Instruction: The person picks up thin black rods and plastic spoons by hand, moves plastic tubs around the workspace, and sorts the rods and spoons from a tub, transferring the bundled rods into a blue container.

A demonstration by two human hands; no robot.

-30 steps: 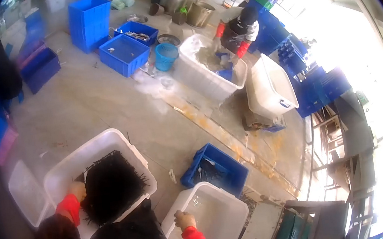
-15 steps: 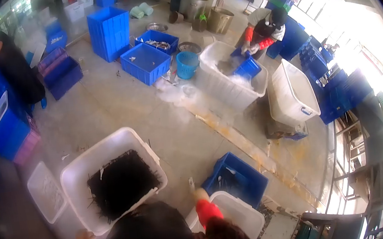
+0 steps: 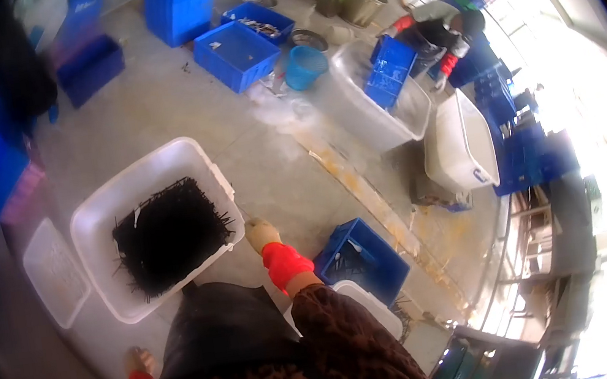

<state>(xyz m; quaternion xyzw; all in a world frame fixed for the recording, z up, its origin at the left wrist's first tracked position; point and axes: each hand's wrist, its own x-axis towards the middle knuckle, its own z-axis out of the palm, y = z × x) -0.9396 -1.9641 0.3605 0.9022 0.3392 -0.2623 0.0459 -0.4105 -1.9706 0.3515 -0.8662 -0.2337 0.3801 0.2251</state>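
My left hand (image 3: 139,359) hangs below the white tub (image 3: 99,289), apart from its rim, with fingers loosely bent and nothing visible in them. A pale covering, perhaps a glove, is on my right hand (image 3: 261,233), which is beside the tub's right corner; blur hides its fingers and whether it touches the rim. Both wrists have red cuffs. Inside the tub lies a dense heap of thin black stick-like pieces (image 3: 171,234). To the right of my right arm stands a blue crate (image 3: 394,269) with some dark strips and a white piece inside.
A second white tub (image 3: 368,300) is partly behind my right sleeve. A shallow white container (image 3: 54,276) lies at left. Farther off, a person (image 3: 437,38) in red sleeves bends by a large white tub (image 3: 381,137) holding a tilted blue crate (image 3: 389,71). Blue bins (image 3: 236,56) stand behind.
My right hand has moved up and left, from near the blue crate to the tub's right corner. My left hand is now away from the tub's rim. The other person's blue crate is raised and tilted.
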